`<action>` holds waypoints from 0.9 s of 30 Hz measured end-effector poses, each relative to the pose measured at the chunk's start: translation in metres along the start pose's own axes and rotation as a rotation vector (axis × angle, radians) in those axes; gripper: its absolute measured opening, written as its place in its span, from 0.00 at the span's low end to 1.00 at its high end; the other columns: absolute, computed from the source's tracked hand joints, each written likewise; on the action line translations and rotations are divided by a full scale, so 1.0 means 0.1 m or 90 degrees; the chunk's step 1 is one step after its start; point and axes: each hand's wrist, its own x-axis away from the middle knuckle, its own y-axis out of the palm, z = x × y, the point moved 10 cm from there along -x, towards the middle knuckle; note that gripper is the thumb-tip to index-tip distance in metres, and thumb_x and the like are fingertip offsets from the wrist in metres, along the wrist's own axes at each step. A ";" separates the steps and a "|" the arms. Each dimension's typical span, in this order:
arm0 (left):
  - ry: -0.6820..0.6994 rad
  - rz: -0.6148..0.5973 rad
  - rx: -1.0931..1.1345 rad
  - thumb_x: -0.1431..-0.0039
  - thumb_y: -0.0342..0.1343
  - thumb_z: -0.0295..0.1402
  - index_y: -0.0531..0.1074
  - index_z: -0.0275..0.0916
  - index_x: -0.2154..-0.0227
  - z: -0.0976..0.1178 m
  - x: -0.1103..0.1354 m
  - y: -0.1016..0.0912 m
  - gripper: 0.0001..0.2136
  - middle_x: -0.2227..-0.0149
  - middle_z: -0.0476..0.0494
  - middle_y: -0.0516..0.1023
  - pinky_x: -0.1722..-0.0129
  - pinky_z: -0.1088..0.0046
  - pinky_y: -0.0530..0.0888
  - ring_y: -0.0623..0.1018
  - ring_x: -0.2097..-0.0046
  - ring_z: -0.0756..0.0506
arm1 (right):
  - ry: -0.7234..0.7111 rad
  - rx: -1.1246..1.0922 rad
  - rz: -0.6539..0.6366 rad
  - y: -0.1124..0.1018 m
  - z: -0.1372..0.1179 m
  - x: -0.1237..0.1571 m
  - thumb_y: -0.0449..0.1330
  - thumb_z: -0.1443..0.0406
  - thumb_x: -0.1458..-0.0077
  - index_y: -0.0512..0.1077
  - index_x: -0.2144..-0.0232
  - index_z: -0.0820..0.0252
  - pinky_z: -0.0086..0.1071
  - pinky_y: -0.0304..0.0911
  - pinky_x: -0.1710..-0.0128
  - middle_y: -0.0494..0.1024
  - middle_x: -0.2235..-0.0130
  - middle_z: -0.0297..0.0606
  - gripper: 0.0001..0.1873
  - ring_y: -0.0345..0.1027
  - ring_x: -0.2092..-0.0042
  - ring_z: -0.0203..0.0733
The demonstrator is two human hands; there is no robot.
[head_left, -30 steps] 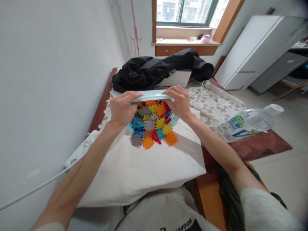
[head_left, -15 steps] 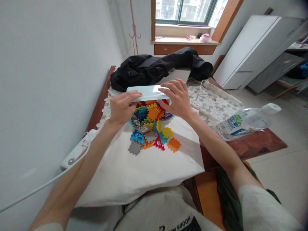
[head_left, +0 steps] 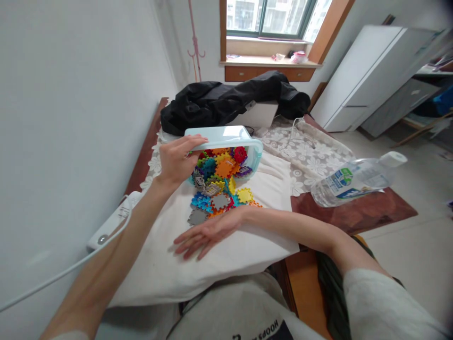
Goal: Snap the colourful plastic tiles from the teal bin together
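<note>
A pale blue plastic basket [head_left: 258, 153] lies tipped on its side, its opening toward me. My left hand [head_left: 179, 158] grips its rim at the left. Colourful toothed puzzle tiles [head_left: 226, 167] fill the basket, and several have spilled out onto the white cloth. Among these are a grey tile [head_left: 197, 217], a yellow tile [head_left: 245, 195] and a blue tile [head_left: 201, 201]. My right hand [head_left: 208, 231] rests low over the cloth just in front of the spilled tiles, fingers stretched out and holding nothing. Its wrist hides part of an orange tile.
A clear plastic bottle [head_left: 354, 182] lies tilted at the table's right side. Black clothing [head_left: 226, 101] is heaped at the back. On the left, a white power strip [head_left: 113, 219] with a cable sits by the wall. White cloth [head_left: 159, 269] covers the near table.
My right hand has let go of the basket's rim and come down toward me, in front of the spilled tiles. My left hand keeps its hold on the basket.
</note>
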 end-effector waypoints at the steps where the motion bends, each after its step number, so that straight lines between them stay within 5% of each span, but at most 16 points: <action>1: 0.002 0.002 0.006 0.39 0.60 0.22 0.86 0.47 0.55 0.00 0.00 0.00 0.16 0.51 0.51 0.90 0.43 0.64 0.83 0.88 0.48 0.42 | -0.026 -0.007 0.034 -0.10 -0.09 0.07 0.77 0.42 0.53 0.69 0.32 0.51 0.43 0.65 0.32 0.53 0.22 0.52 0.52 0.57 0.24 0.58; 5: -0.007 0.006 0.022 0.39 0.60 0.23 0.86 0.48 0.55 -0.02 0.02 0.00 0.16 0.52 0.52 0.90 0.43 0.62 0.83 0.88 0.48 0.41 | -0.066 0.036 0.116 -0.36 -0.42 0.36 0.76 0.44 0.48 0.59 0.25 0.50 0.44 0.56 0.27 0.53 0.22 0.55 0.56 0.54 0.23 0.55; 14: 0.017 0.057 0.008 0.37 0.61 0.28 0.86 0.49 0.59 -0.02 0.09 -0.04 0.11 0.54 0.51 0.90 0.39 0.56 0.80 0.87 0.46 0.38 | -0.130 0.156 0.172 -0.75 -0.87 0.78 0.77 0.48 0.47 0.62 0.27 0.54 0.43 0.52 0.25 0.51 0.21 0.54 0.52 0.48 0.21 0.53; 22: 0.167 -0.004 0.047 0.36 0.68 0.39 0.85 0.52 0.61 0.30 0.17 0.10 0.04 0.56 0.50 0.91 0.37 0.51 0.78 0.88 0.49 0.39 | -0.138 0.135 0.185 -0.92 -1.02 0.92 0.64 0.64 0.35 0.66 0.33 0.65 0.40 0.52 0.26 0.60 0.24 0.54 0.30 0.59 0.26 0.45; 25: 0.170 -0.003 0.099 0.40 0.68 0.54 0.86 0.50 0.64 0.40 0.16 0.09 0.14 0.60 0.48 0.91 0.39 0.50 0.80 0.89 0.52 0.37 | -0.134 0.143 0.177 -0.95 -1.03 0.94 0.65 0.62 0.36 0.67 0.35 0.67 0.40 0.51 0.25 0.60 0.25 0.55 0.30 0.60 0.26 0.45; 27: 0.138 0.032 0.158 0.32 0.59 0.55 0.85 0.48 0.69 0.40 0.12 0.01 0.20 0.65 0.48 0.90 0.45 0.54 0.82 0.90 0.57 0.39 | -0.133 0.146 0.176 -0.96 -1.03 0.95 0.66 0.60 0.37 0.68 0.34 0.64 0.40 0.51 0.25 0.59 0.24 0.54 0.32 0.59 0.25 0.46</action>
